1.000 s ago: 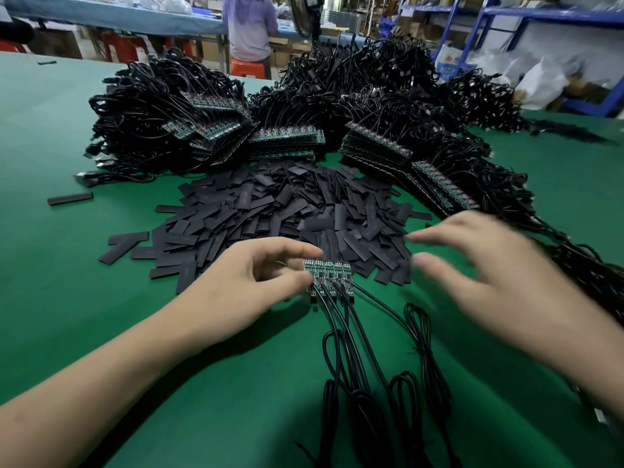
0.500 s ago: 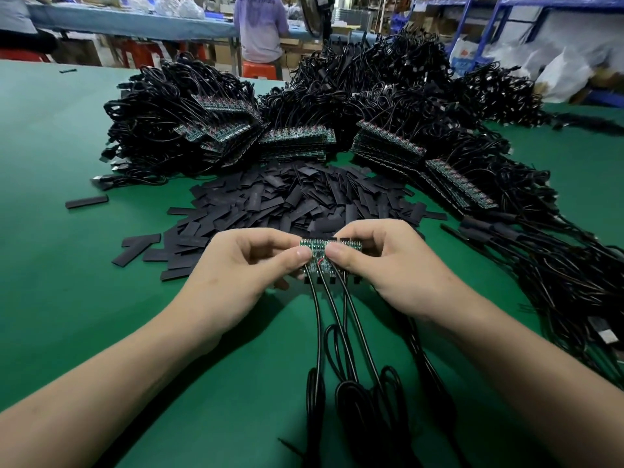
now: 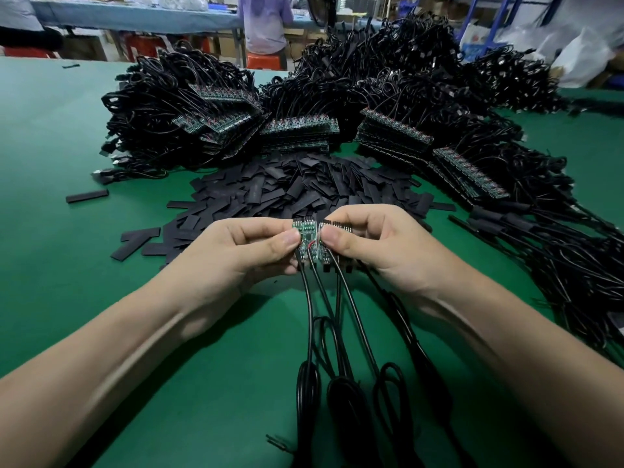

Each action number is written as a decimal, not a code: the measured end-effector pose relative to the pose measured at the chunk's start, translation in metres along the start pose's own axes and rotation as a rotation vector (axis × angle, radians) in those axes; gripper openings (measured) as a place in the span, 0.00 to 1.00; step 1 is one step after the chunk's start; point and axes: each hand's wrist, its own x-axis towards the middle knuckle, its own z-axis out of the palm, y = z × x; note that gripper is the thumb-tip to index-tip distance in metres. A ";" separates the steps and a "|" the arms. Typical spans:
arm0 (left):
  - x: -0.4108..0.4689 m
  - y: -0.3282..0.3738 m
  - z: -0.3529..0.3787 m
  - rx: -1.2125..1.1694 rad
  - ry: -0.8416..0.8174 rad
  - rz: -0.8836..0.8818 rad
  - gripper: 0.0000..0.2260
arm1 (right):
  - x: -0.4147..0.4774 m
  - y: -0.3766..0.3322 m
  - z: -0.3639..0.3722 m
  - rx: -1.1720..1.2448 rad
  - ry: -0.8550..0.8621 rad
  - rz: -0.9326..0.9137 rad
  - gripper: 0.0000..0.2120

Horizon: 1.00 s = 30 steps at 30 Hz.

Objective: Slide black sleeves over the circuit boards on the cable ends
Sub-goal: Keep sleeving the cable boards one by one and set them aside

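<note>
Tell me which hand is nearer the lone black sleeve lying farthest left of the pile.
Left. The left hand sits right of the lone sleeve, pinching the circuit boards; the right hand grips them from the far side.

Desk (image 3: pixel 67 298) surface plain dark green; loose sleeves (image 3: pixel 297 190) in the centre pile matt black; circuit boards (image 3: pixel 307 235) at frame centre green with a short red wire (image 3: pixel 312 245); cables (image 3: pixel 341 396) uniformly black; at the upper edge, a lilac shirt (image 3: pixel 266 18), an orange-red stool (image 3: pixel 263 60), blue shelving (image 3: pixel 489 15) at upper right, white bags (image 3: pixel 580 59).
</note>
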 end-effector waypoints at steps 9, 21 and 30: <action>-0.001 -0.004 0.003 0.252 0.135 0.112 0.10 | -0.009 0.003 0.004 -0.303 0.106 -0.020 0.08; -0.001 -0.005 0.007 0.158 0.065 0.107 0.08 | -0.005 0.002 0.010 -0.204 0.068 -0.094 0.06; 0.001 -0.003 0.006 0.040 0.007 0.003 0.08 | -0.003 0.003 0.012 0.035 0.018 -0.040 0.05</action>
